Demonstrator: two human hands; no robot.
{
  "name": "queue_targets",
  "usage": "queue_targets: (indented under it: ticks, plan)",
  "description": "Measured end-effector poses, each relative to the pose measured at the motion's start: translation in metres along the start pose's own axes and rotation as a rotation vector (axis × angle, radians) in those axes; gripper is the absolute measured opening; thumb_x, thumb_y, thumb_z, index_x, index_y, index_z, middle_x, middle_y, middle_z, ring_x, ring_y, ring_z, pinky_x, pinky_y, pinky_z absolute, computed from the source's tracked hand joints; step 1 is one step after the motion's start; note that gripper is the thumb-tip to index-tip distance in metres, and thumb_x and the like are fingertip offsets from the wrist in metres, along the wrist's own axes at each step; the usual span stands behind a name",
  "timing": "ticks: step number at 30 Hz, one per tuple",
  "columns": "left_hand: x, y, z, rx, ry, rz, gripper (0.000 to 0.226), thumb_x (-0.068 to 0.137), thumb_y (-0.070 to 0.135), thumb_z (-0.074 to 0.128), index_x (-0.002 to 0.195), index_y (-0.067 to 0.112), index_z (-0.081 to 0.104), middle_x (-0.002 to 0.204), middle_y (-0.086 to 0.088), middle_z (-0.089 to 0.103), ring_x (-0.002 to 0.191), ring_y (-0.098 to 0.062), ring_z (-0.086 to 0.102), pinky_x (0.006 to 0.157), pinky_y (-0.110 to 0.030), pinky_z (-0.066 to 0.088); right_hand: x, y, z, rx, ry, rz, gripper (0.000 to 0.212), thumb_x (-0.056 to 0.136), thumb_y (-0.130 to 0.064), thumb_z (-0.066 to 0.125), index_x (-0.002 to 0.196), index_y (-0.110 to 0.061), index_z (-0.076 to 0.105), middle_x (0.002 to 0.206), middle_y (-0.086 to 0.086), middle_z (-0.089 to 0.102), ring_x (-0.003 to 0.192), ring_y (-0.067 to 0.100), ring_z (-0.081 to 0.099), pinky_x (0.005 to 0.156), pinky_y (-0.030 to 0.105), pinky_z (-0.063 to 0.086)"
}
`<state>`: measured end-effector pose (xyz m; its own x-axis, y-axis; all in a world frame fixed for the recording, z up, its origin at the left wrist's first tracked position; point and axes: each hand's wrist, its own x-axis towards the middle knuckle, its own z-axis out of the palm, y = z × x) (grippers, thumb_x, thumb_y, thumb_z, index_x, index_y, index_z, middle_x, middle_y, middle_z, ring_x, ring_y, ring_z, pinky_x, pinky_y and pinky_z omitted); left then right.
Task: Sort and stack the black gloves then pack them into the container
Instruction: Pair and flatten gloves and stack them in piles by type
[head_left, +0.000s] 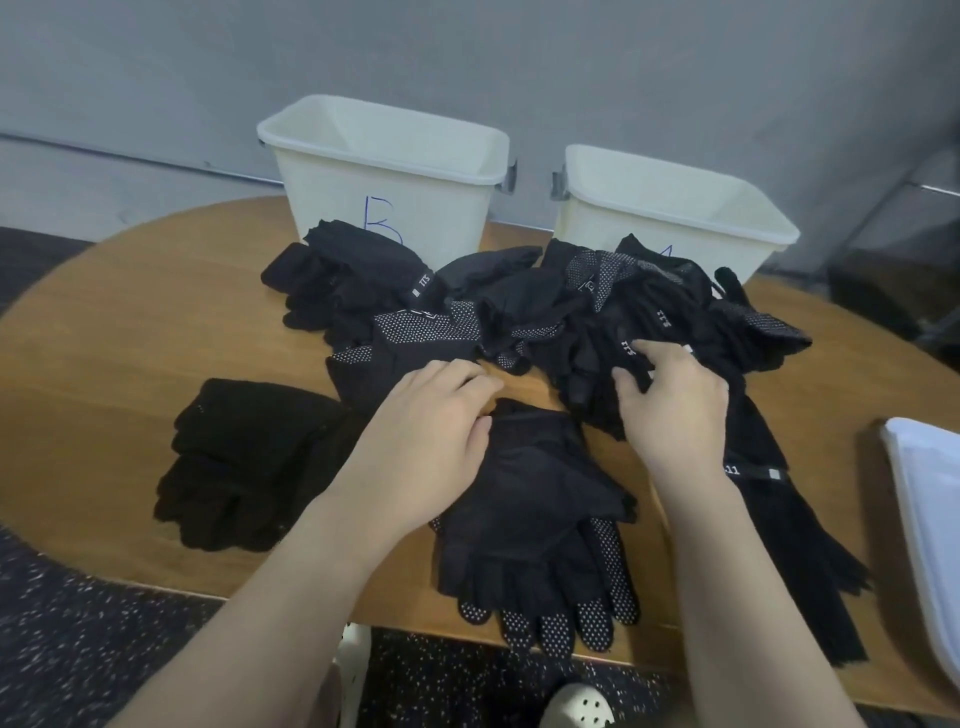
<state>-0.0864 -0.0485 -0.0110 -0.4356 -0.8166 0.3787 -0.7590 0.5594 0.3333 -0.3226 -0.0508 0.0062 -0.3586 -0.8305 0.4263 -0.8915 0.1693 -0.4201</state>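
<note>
A jumbled heap of black gloves (545, 306), some with white grip dots, lies across the middle of the round wooden table (130, 332). Nearer to me a stack of dotted gloves (540, 525) lies with its fingers pointing at me, and my left hand (431, 436) rests on its cuff end with fingers loosely curled. My right hand (670, 400) pinches a black glove (631, 358) at the heap's near right side. A stack of plain black gloves (244, 462) lies at the left. More gloves (779, 525) stretch under my right wrist.
Two white bins stand at the back against the grey wall: one marked B (384, 171) at the left, another (670, 208) at the right. A white tray edge (924, 514) shows at the far right. Speckled dark floor lies below the table's near edge.
</note>
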Motion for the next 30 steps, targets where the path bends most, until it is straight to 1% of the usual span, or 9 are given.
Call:
queue_targets:
  ticks: [5, 9, 12, 15, 17, 21, 26, 28, 30]
  plan:
    - [-0.001, 0.008, 0.004, -0.042, -0.023, 0.012, 0.034, 0.101, 0.020, 0.057, 0.134, 0.020, 0.064, 0.129, 0.007, 0.062, 0.115, -0.016, 0.055, 0.106, -0.034, 0.042, -0.004, 0.007, -0.011, -0.038, 0.068, 0.026, 0.028, 0.097, -0.026, 0.065, 0.118, -0.009, 0.074, 0.100, 0.010, 0.077, 0.096, 0.032, 0.071, 0.103, 0.053, 0.048]
    - [0.000, 0.018, 0.008, -0.066, -0.049, 0.021, 0.030, 0.103, 0.020, 0.054, 0.131, 0.021, 0.066, 0.123, 0.007, 0.065, 0.112, -0.017, 0.058, 0.106, -0.036, 0.043, -0.006, 0.013, -0.018, 0.059, 0.109, 0.018, 0.019, 0.098, -0.020, 0.062, 0.104, -0.008, 0.076, 0.085, 0.007, 0.073, 0.079, 0.030, 0.068, 0.092, 0.052, 0.053]
    - [0.001, 0.024, 0.011, -0.068, -0.042, 0.038, 0.029, 0.103, 0.021, 0.053, 0.129, 0.021, 0.067, 0.119, 0.007, 0.067, 0.108, -0.017, 0.058, 0.104, -0.035, 0.043, -0.006, 0.014, -0.027, 0.229, 0.153, 0.023, 0.018, 0.100, -0.022, 0.060, 0.100, -0.009, 0.073, 0.086, 0.002, 0.070, 0.082, 0.020, 0.065, 0.079, 0.036, 0.054]
    - [0.003, 0.029, 0.013, -0.070, -0.014, 0.046, 0.028, 0.102, 0.020, 0.054, 0.127, 0.020, 0.067, 0.114, 0.008, 0.067, 0.105, -0.018, 0.058, 0.102, -0.034, 0.043, -0.009, 0.012, -0.040, 0.431, 0.164, 0.024, 0.015, 0.103, -0.021, 0.058, 0.094, -0.014, 0.068, 0.078, -0.004, 0.062, 0.073, 0.003, 0.055, 0.066, 0.014, 0.039]
    - [0.004, 0.032, 0.013, -0.073, 0.001, 0.043, 0.027, 0.103, 0.020, 0.053, 0.126, 0.020, 0.067, 0.113, 0.008, 0.067, 0.105, -0.017, 0.058, 0.103, -0.035, 0.042, -0.009, 0.011, -0.047, 0.574, 0.147, 0.023, 0.020, 0.105, -0.020, 0.056, 0.090, -0.010, 0.065, 0.072, 0.007, 0.056, 0.065, 0.003, 0.048, 0.059, 0.020, 0.035]
    - [0.008, 0.041, 0.013, -0.153, 0.064, 0.021, 0.029, 0.104, 0.026, 0.050, 0.127, 0.019, 0.066, 0.116, 0.008, 0.065, 0.110, -0.015, 0.058, 0.105, -0.036, 0.043, -0.011, 0.006, -0.054, 0.805, 0.111, 0.002, 0.027, 0.106, -0.019, 0.054, 0.091, 0.002, 0.060, 0.082, 0.029, 0.053, 0.071, 0.022, 0.048, 0.064, 0.034, 0.038]
    - [0.008, 0.062, 0.008, -0.539, 0.209, -0.057, 0.047, 0.102, 0.031, 0.055, 0.148, 0.026, 0.049, 0.140, 0.015, 0.052, 0.128, 0.000, 0.051, 0.109, -0.026, 0.044, -0.020, -0.014, -0.056, 1.033, 0.014, -0.009, 0.026, 0.104, -0.021, 0.056, 0.088, -0.001, 0.059, 0.080, 0.010, 0.053, 0.076, 0.020, 0.048, 0.071, 0.040, 0.040]
    - [0.008, 0.068, 0.004, -0.564, 0.247, -0.004, 0.071, 0.096, 0.026, 0.067, 0.158, 0.029, 0.032, 0.157, 0.014, 0.035, 0.142, -0.003, 0.041, 0.117, -0.028, 0.039, -0.025, -0.021, -0.060, 1.089, -0.047, -0.003, 0.026, 0.104, -0.021, 0.056, 0.082, -0.008, 0.057, 0.075, 0.004, 0.048, 0.072, 0.016, 0.043, 0.067, 0.038, 0.037]
    - [0.007, 0.072, 0.003, -0.549, 0.260, 0.053, 0.092, 0.088, 0.027, 0.078, 0.161, 0.030, 0.022, 0.166, 0.011, 0.021, 0.152, -0.008, 0.029, 0.121, -0.034, 0.036, -0.030, -0.030, -0.064, 1.135, -0.102, -0.018, 0.024, 0.102, -0.024, 0.057, 0.081, -0.011, 0.059, 0.076, 0.010, 0.049, 0.076, 0.021, 0.046, 0.068, 0.047, 0.039]
